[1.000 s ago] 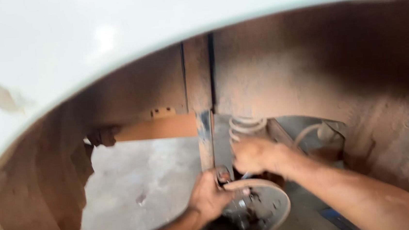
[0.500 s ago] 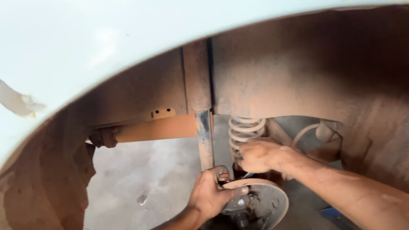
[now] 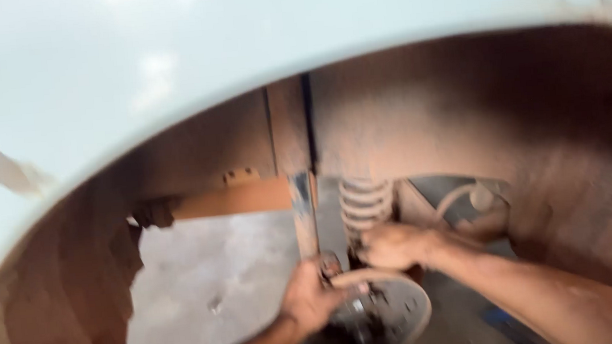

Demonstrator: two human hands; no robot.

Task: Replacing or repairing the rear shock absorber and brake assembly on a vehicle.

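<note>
Looked down into a rust-brown, dust-coated wheel arch (image 3: 536, 139) beneath a pale white curved body panel (image 3: 167, 74); wheel already off, grey concrete floor (image 3: 213, 281) visible through the opening. Blurred throughout by camera motion.

Found at the bottom centre of the arch: the round, dark grey metal brake plate (image 3: 409, 320), tilted towards the viewer, with a greasy hub at its middle. Directly above it, a dusty pale coil spring (image 3: 363, 200) and, just to its left, a narrow upright metal strut (image 3: 302, 209). To the right of the spring, a looped pale hose (image 3: 461, 200); near the lower edge, a small blue object (image 3: 503, 320), too blurred to identify.

Placed the left hand (image 3: 312, 295) against the upper left rim of the plate, fingers curled and thumb laid along the rim; could not tell whether gripping or merely bracing. Set the right hand (image 3: 395, 246) at the foot of the spring, just above the plate, fingers bent inwards around something small and hidden; could not tell whether closed on a part. Kept both hands close together, nearly touching.

Judged as work at the top of the brake plate, where it meets the strut: one hand steadying, the other working a hidden fitting. Judged further handling there to call for a firm brace on the rim and fine fingertip work by feel, given the cramped, obscured joint.
</note>
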